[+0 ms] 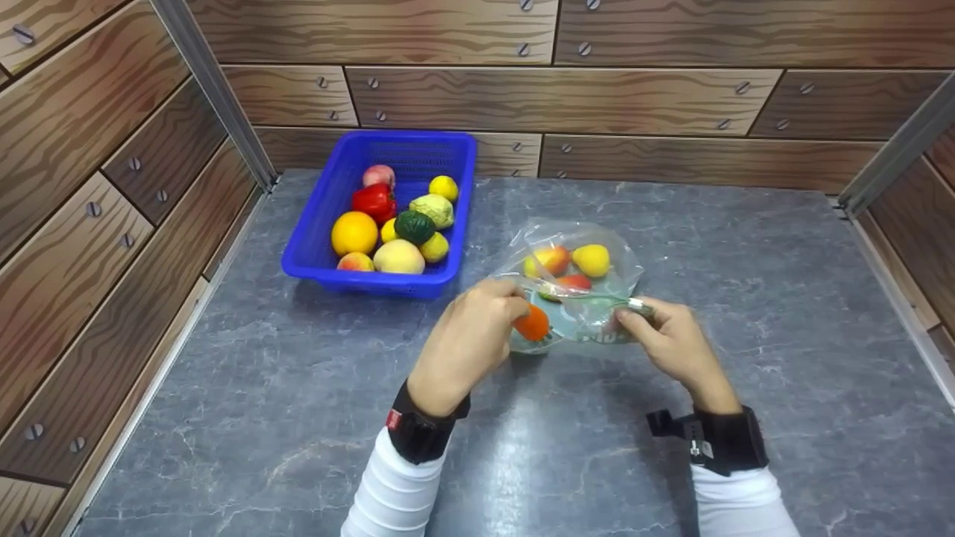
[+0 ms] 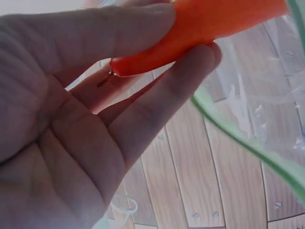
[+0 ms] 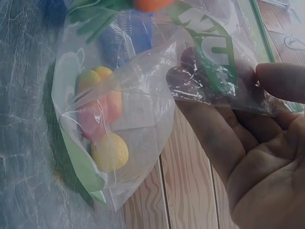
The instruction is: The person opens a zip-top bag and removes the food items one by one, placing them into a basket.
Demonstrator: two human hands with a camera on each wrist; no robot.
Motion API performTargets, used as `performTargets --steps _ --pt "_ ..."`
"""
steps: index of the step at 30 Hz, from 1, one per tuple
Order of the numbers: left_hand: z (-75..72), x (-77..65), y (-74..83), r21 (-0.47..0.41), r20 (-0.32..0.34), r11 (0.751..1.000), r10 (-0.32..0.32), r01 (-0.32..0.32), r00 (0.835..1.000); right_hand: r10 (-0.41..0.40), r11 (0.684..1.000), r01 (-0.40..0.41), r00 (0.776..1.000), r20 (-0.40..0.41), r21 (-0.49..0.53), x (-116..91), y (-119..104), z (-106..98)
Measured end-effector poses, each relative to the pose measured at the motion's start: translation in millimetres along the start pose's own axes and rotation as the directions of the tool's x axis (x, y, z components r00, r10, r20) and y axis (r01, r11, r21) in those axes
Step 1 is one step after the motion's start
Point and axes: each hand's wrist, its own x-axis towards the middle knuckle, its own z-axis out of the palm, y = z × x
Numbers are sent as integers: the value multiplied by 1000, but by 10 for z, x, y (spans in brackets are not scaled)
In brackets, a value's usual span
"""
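In the head view, a clear plastic bag (image 1: 619,257) with a green-edged mouth and printed lettering lies between the hands. Inside it are a yellow lemon (image 1: 592,260) and two red-and-yellow fruits, one of them a mango-like fruit (image 1: 553,261). My left hand (image 1: 466,343) pinches an orange carrot (image 1: 532,323) between thumb and fingers at the bag's mouth. The left wrist view shows the tapered end of the carrot (image 2: 190,36) toward the palm. My right hand (image 1: 675,339) grips the right side of the bag's mouth, its fingers showing through the plastic in the right wrist view.
A blue basket (image 1: 302,250) stands at the back left, holding several fruits and vegetables, among them an orange (image 1: 354,233), a red bell pepper (image 1: 374,202) and a peach (image 1: 399,256). Wood-patterned panels (image 1: 567,97) wall the grey marbled table (image 1: 261,418) at the back and sides.
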Motion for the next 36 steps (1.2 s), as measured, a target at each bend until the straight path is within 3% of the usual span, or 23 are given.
performTargets --steps 8,19,26,32,36 --pt "-133 -85 -64 -89 -125 994 49 -60 991 -11 1000 11 1000 -3 -1 1 22 3" --pt "-299 -182 -237 -276 -294 950 62 -147 954 -13 999 13 1000 -11 -30 9 38 2" --pt "-428 -272 -339 -359 -429 903 65 -237 901 -11 1000 10 1000 -8 -29 10 36 4" --pt "-511 -332 -398 -451 -526 850 -5 -274 850 6 999 -6 1000 4 -36 2 27 -4" --pt "-548 -347 -442 -485 -564 827 -50 -283 824 1 998 -1 1000 -5 -65 5 31 -6"
